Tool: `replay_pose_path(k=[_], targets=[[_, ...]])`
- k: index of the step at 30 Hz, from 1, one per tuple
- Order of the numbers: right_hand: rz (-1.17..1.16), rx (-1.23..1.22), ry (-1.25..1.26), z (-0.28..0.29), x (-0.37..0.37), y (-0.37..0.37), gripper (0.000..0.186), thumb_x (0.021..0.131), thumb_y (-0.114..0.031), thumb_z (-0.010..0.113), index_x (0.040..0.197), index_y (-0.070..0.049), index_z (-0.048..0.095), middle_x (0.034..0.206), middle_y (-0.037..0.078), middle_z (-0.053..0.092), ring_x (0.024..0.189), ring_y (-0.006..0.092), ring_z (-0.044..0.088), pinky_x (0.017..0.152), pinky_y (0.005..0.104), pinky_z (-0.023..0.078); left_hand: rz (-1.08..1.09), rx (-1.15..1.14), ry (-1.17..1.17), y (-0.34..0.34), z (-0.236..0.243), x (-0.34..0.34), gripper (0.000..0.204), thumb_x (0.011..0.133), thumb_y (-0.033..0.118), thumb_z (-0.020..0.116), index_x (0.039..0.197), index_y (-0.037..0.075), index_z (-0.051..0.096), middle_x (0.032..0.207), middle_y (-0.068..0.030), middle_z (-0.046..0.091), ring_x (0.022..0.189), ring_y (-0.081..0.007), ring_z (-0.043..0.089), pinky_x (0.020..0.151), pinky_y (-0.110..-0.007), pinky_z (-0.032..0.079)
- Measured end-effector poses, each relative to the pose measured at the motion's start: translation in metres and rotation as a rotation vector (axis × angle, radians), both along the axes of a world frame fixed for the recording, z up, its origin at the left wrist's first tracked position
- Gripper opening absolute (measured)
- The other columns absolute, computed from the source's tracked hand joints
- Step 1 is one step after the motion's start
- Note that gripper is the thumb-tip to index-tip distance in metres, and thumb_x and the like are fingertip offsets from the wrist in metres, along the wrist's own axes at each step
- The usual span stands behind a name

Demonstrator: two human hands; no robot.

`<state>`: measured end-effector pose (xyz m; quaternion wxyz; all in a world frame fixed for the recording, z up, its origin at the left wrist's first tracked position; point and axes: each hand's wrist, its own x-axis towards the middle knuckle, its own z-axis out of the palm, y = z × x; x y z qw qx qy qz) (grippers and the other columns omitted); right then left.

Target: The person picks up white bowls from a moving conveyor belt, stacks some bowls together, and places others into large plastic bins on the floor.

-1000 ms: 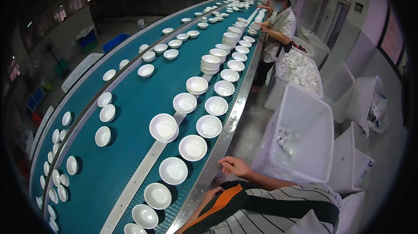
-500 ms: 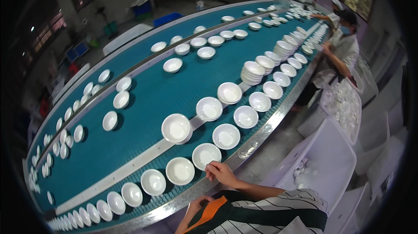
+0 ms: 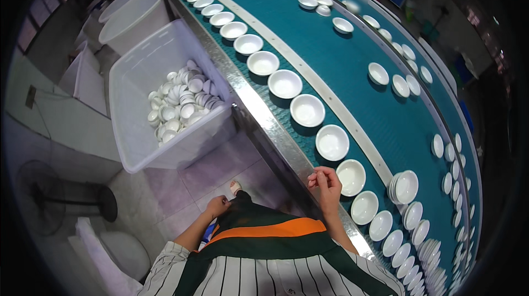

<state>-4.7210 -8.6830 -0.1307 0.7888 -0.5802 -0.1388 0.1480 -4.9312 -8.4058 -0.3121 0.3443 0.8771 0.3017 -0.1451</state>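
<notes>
The left hand (image 3: 216, 206) hangs loosely curled and empty by the hip, below the white bin (image 3: 144, 150) of small bowls, while the right hand (image 3: 325, 182), fingers bent and holding nothing, hovers at the metal rail (image 3: 259, 111) just beside a white bowl (image 3: 351, 177) on the teal belt (image 3: 352, 70).

- A conveyor belt (image 3: 352, 70) is running along the person's right, with a row of bowls (image 3: 285, 83) sitting along its near edge
- The right hand (image 3: 326, 183) is hovering at the belt's rim, just beside one bowl (image 3: 351, 177)
- A stack of bowls (image 3: 405, 187) is standing further right
- A plastic bin (image 3: 140, 147) holding small bowls (image 3: 179, 103) is sitting left of the belt
- The left hand (image 3: 216, 206) is hanging low, above the floor (image 3: 182, 186)
</notes>
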Motion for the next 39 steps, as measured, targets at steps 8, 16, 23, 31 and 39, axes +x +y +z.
replay_pose_path(k=[8,16,23,31,39], targets=[[0.385,-0.112,-0.130,0.049,-0.014,0.148,0.034,0.088,-0.009,0.054,0.121,-0.002,0.048,0.099,0.011,0.061,0.082,0.0128,0.059,0.066,0.0238,0.050,0.583,-0.209,-0.120,0.047,-0.083,-0.082,0.025,0.074,0.026,0.061,0.077,0.001,0.063,0.074,-0.0159,0.064,0.072,-0.0256,0.062,0.069,-0.034,0.049],[-0.313,0.221,-0.479,0.168,0.110,0.258,0.023,0.094,-0.014,0.044,0.113,-0.002,0.050,0.090,0.008,0.060,0.070,0.0081,0.055,0.062,0.0219,0.047,0.580,-0.440,-0.408,0.117,-0.014,-0.027,0.020,0.079,0.020,0.059,0.082,0.001,0.061,0.068,-0.0102,0.062,0.063,-0.0174,0.060,0.060,-0.029,0.047],[0.928,-0.260,0.302,-0.028,-0.006,0.430,0.031,0.092,-0.021,0.049,0.117,-0.003,0.048,0.099,0.013,0.058,0.083,0.0158,0.057,0.068,0.0278,0.049,0.947,-0.109,-0.437,0.150,-0.015,-0.115,0.024,0.078,0.026,0.058,0.084,0.002,0.060,0.075,-0.0153,0.061,0.070,-0.0273,0.060,0.064,-0.035,0.047],[1.366,-0.446,0.009,-0.085,-0.123,0.562,0.039,0.090,-0.022,0.052,0.124,-0.004,0.042,0.108,0.014,0.057,0.098,0.0200,0.057,0.079,0.0313,0.049,1.506,-0.096,-0.104,0.099,-0.070,-0.225,0.057,0.085,0.048,0.045,0.107,-0.004,0.053,0.096,-0.0296,0.058,0.097,-0.0428,0.055,0.081,-0.043,0.043],[0.916,-0.770,-0.466,-0.172,-0.201,0.769,0.089,0.074,-0.050,0.064,0.131,0.009,0.028,0.123,0.032,0.044,0.115,0.0403,0.045,0.095,0.0385,0.038,1.385,-0.467,-0.136,0.250,-0.125,-0.374,0.059,0.088,0.049,0.038,0.103,-0.005,0.056,0.093,-0.0275,0.059,0.089,-0.0401,0.055,0.076,-0.045,0.044]])
